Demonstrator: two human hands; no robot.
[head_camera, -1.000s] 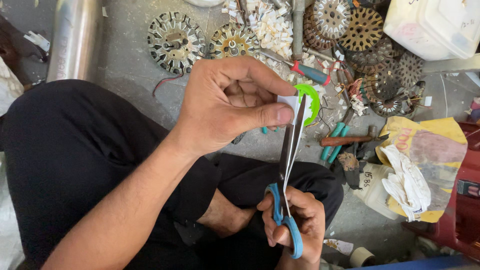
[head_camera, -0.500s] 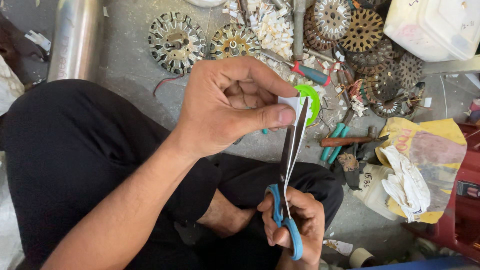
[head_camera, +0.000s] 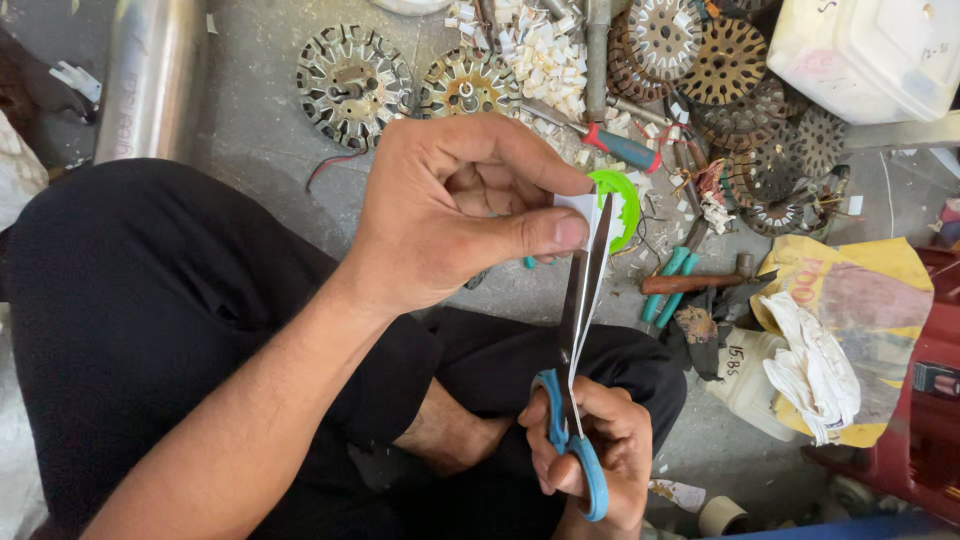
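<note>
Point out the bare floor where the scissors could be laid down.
Bare concrete floor lies between the steel cylinder and the slotted metal discs, above the knee. A smaller patch sits below the white jug. Crowded: right of the left hand, around the green ring, screwdriver and pliers.

left hand (head_camera: 450, 215): pinches top of white paper strip (head_camera: 585, 290) w/ thumb & fingers
right hand (head_camera: 595, 455): holds blue scissors (head_camera: 572, 400), blades up, paper between them
floor (head_camera: 260, 150): round metal discs (head_camera: 352, 72), red screwdriver (head_camera: 615, 145), green ring (head_camera: 620, 205)
</note>
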